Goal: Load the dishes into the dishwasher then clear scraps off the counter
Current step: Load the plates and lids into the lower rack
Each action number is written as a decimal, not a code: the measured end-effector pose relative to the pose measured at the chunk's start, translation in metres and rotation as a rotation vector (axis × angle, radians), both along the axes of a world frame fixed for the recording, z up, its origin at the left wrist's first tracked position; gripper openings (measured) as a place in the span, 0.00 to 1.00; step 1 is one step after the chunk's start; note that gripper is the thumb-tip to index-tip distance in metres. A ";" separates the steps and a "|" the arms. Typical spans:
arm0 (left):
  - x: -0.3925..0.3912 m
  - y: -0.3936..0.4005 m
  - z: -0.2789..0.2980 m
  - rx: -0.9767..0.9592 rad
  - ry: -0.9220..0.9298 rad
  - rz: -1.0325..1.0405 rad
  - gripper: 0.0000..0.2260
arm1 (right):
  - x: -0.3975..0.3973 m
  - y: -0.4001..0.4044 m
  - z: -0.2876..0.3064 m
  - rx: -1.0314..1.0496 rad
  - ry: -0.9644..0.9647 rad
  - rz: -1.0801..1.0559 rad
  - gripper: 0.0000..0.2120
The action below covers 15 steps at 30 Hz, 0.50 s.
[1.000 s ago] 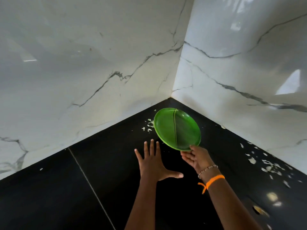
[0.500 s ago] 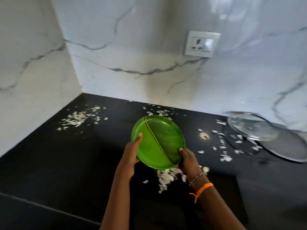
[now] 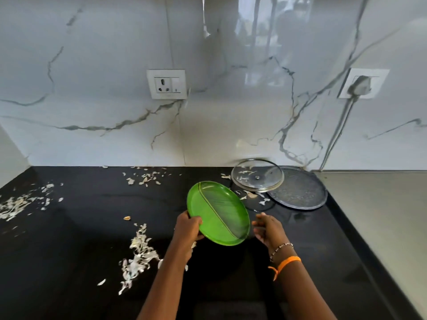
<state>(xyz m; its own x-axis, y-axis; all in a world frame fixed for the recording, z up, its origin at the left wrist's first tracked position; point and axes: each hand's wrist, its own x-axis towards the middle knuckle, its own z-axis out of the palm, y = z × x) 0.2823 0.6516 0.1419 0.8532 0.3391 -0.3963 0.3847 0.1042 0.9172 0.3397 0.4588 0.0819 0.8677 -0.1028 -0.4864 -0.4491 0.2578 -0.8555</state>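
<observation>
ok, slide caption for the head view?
Left hand holds green plate above scrap-strewn black counter; right hand free beside it.

I hold a plate (image 3: 218, 212) tilted above the counter (image 3: 80, 227), my left hand (image 3: 188, 228) gripping its rim at 8 o'clock, my right hand (image 3: 266, 228) just off its 4 o'clock edge. At 1 o'clock a glass lid (image 3: 257, 175) overlaps a flat pan (image 3: 300, 191) against the wall (image 3: 92, 112). Scraps (image 3: 138, 255) lie at 8, 10 and 11 o'clock.

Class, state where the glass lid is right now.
In the head view, the glass lid lies right of centre at the counter's back, overlapping the grey plate, beyond the green plate.
</observation>
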 end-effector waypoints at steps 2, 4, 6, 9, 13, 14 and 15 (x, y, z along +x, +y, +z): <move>0.010 -0.012 -0.003 0.017 -0.015 0.055 0.11 | 0.023 -0.016 0.002 0.006 0.009 -0.009 0.12; 0.018 -0.021 -0.007 0.008 -0.015 0.117 0.10 | 0.047 -0.027 0.002 0.036 0.003 -0.004 0.11; 0.023 -0.026 -0.008 -0.001 -0.010 0.162 0.08 | 0.071 -0.032 0.001 0.073 -0.007 -0.005 0.10; 0.024 -0.031 -0.012 0.027 0.000 0.209 0.07 | 0.102 -0.036 -0.001 0.132 -0.014 -0.003 0.07; 0.021 -0.031 -0.017 0.050 0.021 0.244 0.10 | 0.128 -0.035 0.003 0.194 0.006 -0.038 0.08; 0.021 -0.030 -0.018 0.054 0.026 0.248 0.11 | 0.132 -0.034 0.005 0.204 0.003 -0.059 0.06; 0.021 -0.031 -0.018 0.056 0.027 0.251 0.12 | 0.134 -0.033 0.007 0.210 -0.001 -0.083 0.04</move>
<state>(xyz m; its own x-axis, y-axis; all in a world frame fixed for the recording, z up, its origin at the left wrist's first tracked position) 0.3029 0.6211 0.1241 0.7288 0.5612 -0.3922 0.3774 0.1486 0.9141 0.4734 0.4254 0.0885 0.8611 -0.0701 -0.5035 -0.4179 0.4663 -0.7797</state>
